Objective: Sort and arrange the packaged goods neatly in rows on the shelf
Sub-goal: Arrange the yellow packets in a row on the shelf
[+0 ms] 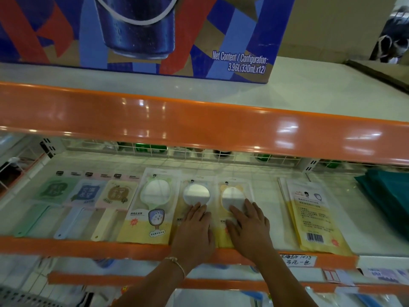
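Head view: left hand point(194, 227) and right hand point(247, 224), fingers flat and released, press two glossy plastic-packed round hand mirrors point(196, 193) point(233, 197), long axes front-to-back, on white shelf point(265, 187)

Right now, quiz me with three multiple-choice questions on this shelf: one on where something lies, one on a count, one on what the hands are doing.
1. The pack turned barcode-up lies where?
A. right of both hands
B. far left
C. top shelf

2. How many paddle-shaped fans lie at left?
A. one
B. three
C. five

3. The hands are:
A. fists in the air
B. flat on mirror packs
C. lifting the drinks carton

Answers:
1 A, the barcode pack lies right of the right hand.
2 B, green fan, blue fan, cream fan.
3 B, the left hand and right hand press mirror packs.
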Demonstrator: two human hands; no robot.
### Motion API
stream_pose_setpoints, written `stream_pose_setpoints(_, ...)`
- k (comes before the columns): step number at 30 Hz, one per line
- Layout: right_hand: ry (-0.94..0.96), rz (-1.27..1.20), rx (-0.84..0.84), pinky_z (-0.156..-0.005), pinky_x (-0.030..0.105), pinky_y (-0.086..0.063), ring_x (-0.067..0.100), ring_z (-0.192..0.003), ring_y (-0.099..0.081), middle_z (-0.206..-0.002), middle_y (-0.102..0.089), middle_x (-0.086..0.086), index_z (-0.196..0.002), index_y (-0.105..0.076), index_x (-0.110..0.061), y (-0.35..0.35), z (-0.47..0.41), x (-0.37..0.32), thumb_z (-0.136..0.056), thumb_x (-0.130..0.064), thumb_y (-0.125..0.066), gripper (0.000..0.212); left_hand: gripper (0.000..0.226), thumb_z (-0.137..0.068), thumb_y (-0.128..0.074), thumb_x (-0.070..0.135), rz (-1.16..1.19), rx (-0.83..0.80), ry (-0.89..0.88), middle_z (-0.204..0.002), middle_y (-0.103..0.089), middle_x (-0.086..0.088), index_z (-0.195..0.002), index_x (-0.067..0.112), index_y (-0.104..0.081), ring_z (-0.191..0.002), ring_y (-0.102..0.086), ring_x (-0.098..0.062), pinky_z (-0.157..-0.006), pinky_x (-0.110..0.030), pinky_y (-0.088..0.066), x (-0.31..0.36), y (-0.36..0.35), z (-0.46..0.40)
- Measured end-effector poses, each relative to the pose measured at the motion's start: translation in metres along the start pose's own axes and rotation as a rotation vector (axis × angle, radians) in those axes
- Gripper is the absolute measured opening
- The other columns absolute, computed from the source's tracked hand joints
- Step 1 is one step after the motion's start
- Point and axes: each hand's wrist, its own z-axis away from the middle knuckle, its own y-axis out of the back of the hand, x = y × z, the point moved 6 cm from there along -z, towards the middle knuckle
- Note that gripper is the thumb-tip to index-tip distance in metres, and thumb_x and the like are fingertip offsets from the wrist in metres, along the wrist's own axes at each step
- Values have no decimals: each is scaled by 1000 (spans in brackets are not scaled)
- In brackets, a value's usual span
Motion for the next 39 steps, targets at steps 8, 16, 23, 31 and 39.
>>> stream_pose_setpoints(8,-16,7,-3,-113,44,-23,30,-147,-14,-161,-16,7,-145,-38,-39,2,2,-1,-79,-66,-7,78,54,-83,-28,29,6,-30,15,-137,-54,-9,-119,8,-62,-138,-39,-26,-116,-41,-27,0,-1,-2)
stream_pose_setpoints(16,2,-8,10,-107,50,-31,37,-142,-23,-157,-26,11,-140,-44,-35,2,2,-1,-83,-63,-15,70,46,-83,-36,27,-30,-57,30,-129,-60,-10,-112,8,-66,-129,-49,-28,-107,-45,-40,3,1,-1)
stream_pose_setpoints(23,-81,-203,140,-111,45,-27,30,-140,-30,-153,-36,9,-143,-45,-28,32,7,19,-83,-62,-17,74,44,-94,-36,33,67,22,5,-132,-59,-10,-114,9,-67,-130,-48,-26,-110,-40,-31,22,13,-7)
stream_pose_setpoints(31,-463,-194,315,-104,49,-38,35,-126,-45,-138,-53,10,-130,-58,-22,72,27,161,-83,-59,-45,61,41,-99,-37,30,318,-54,-60,-147,-44,-2,-134,14,-52,-138,-34,-11,-101,2,-8,137,-4,-41)
stream_pose_setpoints(39,-587,-385,126,-97,34,-42,22,-112,-48,-116,-58,1,-132,-49,-24,67,43,236,-63,-62,-69,81,44,-102,-39,29,495,-350,29,-148,-41,-4,-144,15,-38,-134,-38,-14,-109,-18,-28,219,-52,-58)
